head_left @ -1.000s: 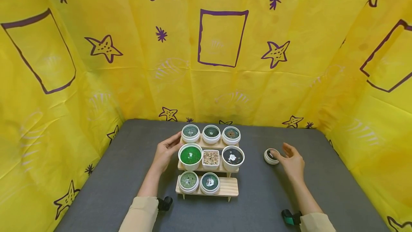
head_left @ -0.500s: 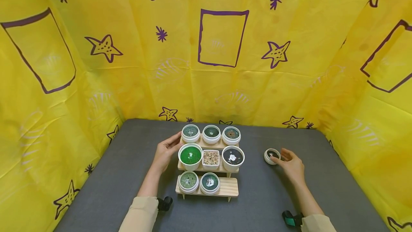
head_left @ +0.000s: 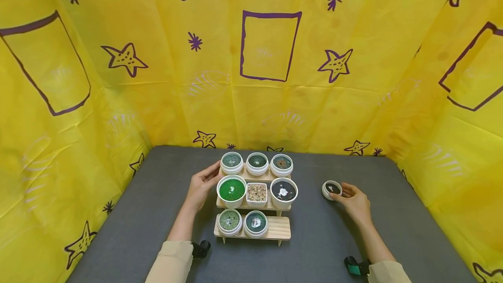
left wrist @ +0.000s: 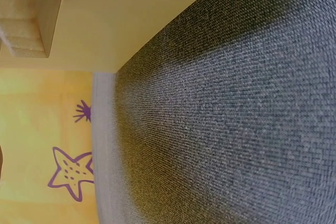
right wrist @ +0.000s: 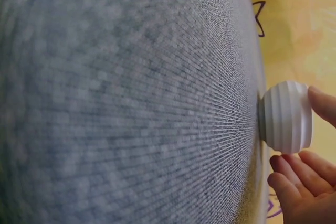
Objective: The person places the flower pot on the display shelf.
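At the centre in the head view stands a tiered wooden stand [head_left: 280, 227] with small white pots on its shelves. My left hand [head_left: 201, 189] holds the left end of its top shelf, the fingertips partly hidden by pots. In the left wrist view a wooden shelf end [left wrist: 23, 30] shows at the upper left. Off to the right, a small ridged white pot [right wrist: 289, 116] with dark contents stands on the table. My right hand [head_left: 355, 202] pinches it, thumb at the top rim and fingers against the side.
A pot of bright green contents [head_left: 232, 190], a square pot of tan bits [head_left: 257, 193] and a dark-filled pot [head_left: 284, 191] occupy the middle shelf. Three round pots top the stand; two stand below left. Yellow printed cloth [head_left: 271, 112] surrounds the grey table [head_left: 314, 243].
The right hand has lowered a little and brought its fingers in against the ridged pot, which has stayed put. My left hand has kept its place on the stand.
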